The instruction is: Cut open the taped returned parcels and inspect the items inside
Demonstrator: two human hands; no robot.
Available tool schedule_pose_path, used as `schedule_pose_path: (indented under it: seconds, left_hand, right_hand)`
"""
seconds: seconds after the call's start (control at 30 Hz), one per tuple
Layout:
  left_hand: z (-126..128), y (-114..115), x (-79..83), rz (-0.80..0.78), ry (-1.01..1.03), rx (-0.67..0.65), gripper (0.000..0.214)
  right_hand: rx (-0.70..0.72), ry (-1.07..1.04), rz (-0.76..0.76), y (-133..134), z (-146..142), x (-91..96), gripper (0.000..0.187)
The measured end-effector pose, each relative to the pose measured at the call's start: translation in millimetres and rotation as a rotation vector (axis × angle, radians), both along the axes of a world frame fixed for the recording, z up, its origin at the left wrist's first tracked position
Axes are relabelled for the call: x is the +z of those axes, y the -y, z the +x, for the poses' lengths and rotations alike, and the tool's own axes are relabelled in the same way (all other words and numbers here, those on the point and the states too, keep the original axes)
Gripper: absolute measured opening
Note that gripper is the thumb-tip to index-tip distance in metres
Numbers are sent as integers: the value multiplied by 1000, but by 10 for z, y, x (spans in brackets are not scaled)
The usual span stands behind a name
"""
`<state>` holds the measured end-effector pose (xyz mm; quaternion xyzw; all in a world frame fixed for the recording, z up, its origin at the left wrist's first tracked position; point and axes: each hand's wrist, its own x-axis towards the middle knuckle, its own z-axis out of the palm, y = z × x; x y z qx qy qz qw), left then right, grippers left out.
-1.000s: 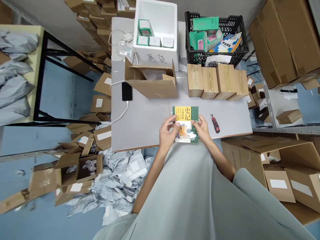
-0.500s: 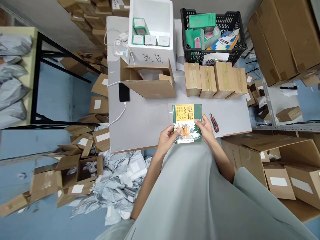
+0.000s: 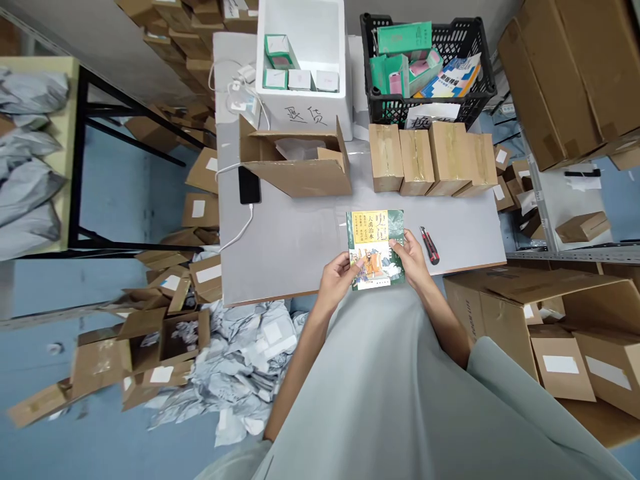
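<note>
One bk [image 3: 370, 230], green/yellow/white cover w/ illus. on lower half, is held face-up over the table's front edge, approx. mid-front; can't tell if it touches the tabletop. L hand [image 3: 336, 280] pinches its lower L side, thumb on the cover, other fingers curled at/behind the edge. R hand [image 3: 414, 261] pinches the R edge, thumb on the front, rest mostly hidden behind. Glare washes out part of the title at top.

On the grey table [image 3: 285, 240]: red/blk utility knife [image 3: 429, 245] lies just R of the R hand, tilted, near the front edge. Beyond it, 4 taped brown boxes [image 3: 416, 163] stand side by side in a row. Behind those, blk plastic crate [image 3: 386, 112] w/ green boxes [image 3: 404, 40] + a blue/white booklet [image 3: 450, 79], white handwritten sign on its front. L of the crate, white foam box [image 3: 305, 110] w/ blk handwriting, a few small cartons [image 3: 327, 81] inside. In front of that, open cardboard box [image 3: 300, 180] w/ clear plastic in it. Blk phone [image 3: 249, 187] lies just L of it, white cable [image 3: 239, 237] running from its near end.

Floor, L of the person: heap of grey plastic bags [image 3: 235, 353] next to opened cartons. R side: lg. open carton [image 3: 480, 313] w/ smaller boxes inside.
</note>
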<state>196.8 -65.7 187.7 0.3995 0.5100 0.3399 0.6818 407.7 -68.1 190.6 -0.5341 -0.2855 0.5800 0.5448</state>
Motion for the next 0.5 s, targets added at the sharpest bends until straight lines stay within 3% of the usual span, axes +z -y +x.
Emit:
schedule_pose_path:
  seconds: [0.5]
  left_hand:
    - [-286, 41, 126, -58, -17, 36, 60]
  right_hand:
    - [16, -12, -37, 43, -308, 9, 52]
